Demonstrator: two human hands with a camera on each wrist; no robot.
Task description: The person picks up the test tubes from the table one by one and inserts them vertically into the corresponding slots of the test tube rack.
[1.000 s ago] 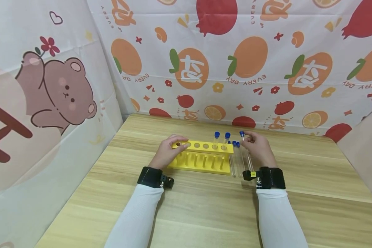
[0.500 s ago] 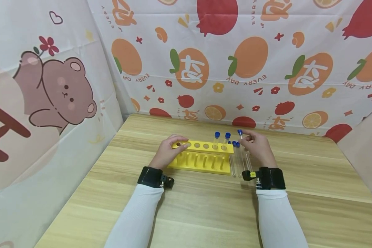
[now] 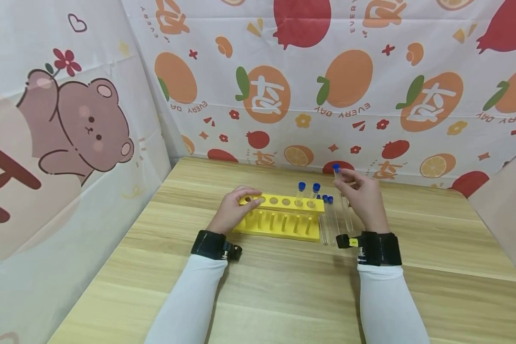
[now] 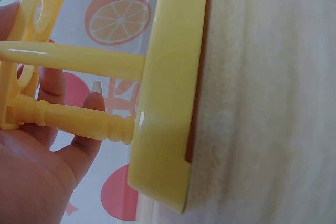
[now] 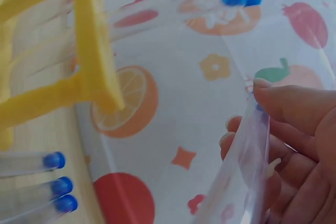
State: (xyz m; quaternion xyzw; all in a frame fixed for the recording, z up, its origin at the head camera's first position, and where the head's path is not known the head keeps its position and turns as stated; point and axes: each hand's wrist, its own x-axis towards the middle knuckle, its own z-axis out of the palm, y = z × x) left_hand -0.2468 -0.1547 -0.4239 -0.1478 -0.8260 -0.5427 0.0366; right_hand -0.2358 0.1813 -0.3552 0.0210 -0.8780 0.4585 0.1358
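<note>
A yellow test tube rack (image 3: 279, 234) stands on the table. My left hand (image 3: 232, 210) grips the left end of its top plate, with thumb and fingers around the bar, as the left wrist view shows from below. Two clear test tubes with blue caps, one of them here (image 3: 301, 187), sit upright in the holes at the rack's right end. To the right of the rack, my right hand (image 3: 366, 200) pinches another blue-capped test tube (image 5: 236, 177) below its cap. That tube tilts slightly and hangs above the table.
Several blue-capped test tubes (image 5: 62, 186) lie side by side on the wooden table (image 3: 284, 296), close to the rack's right end. A fruit-print cloth (image 3: 223, 124) hangs behind the table, and a bear-print cloth (image 3: 86, 129) hangs at the left.
My right hand has risen, lifting the test tube up off the table beside the loose ones. My left hand and the rack have stayed put.
</note>
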